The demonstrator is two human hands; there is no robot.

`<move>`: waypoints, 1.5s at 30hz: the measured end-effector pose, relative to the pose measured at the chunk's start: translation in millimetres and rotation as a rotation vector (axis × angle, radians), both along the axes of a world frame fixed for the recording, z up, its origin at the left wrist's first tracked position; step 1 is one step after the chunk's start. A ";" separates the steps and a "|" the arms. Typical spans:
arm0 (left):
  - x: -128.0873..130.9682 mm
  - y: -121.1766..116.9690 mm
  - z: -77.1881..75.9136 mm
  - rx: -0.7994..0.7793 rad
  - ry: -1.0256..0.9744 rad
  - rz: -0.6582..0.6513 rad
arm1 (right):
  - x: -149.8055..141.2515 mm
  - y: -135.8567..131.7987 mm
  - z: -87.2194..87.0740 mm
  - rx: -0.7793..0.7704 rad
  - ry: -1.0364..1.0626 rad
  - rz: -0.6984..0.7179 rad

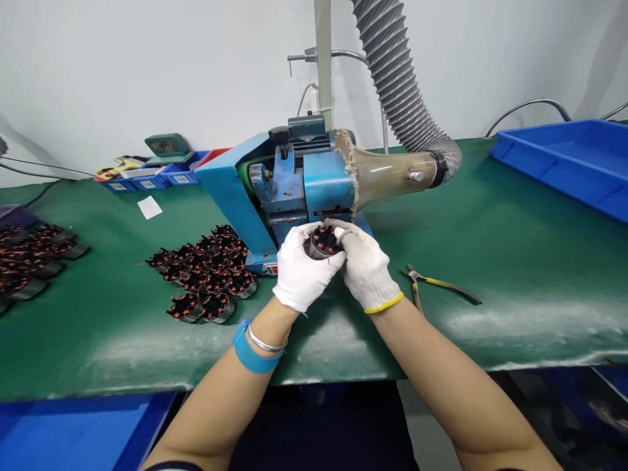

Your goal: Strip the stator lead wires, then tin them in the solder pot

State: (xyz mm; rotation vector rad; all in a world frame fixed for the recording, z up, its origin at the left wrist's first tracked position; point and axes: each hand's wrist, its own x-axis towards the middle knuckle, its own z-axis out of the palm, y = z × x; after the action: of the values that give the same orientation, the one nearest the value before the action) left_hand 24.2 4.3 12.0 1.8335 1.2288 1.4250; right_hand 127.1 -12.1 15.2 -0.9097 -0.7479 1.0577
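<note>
Along pale wall (171, 72), green bench (432, 229) (glossy); hands (305, 269) hold seemingly copper-wound core (324, 243).

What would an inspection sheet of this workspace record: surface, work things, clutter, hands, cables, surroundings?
Surface: green bench top, glossy in patches.
Work things: wound core held before the blue machine; other cores grouped to its left, more at far left.
Clutter: yellow-handled cutters right of the hands; paper slip and small bins, back left.
Hands: left hand and right hand, gloved, both on the wound core.
Cables: dark cable, far left.
Surroundings: white wall, grey ribbed hose, blue tray at right.
</note>
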 end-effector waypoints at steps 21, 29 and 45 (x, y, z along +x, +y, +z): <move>7.1 7.2 2.6 -0.053 -0.088 -0.029 | 5.5 5.9 2.6 0.016 -0.063 0.011; 12.1 2.7 4.1 -0.062 -0.136 -0.001 | 5.4 8.6 -2.9 0.016 -0.059 -0.020; -204.1 -128.2 -34.0 -0.307 0.442 0.340 | -3.9 -22.3 10.1 -0.215 -0.210 0.137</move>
State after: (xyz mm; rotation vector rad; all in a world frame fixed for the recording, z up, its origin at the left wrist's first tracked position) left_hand -179.9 -123.8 -22.0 1.8339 1.9367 0.9316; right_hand 123.2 -34.3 25.4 -1.1805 -0.8920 1.1911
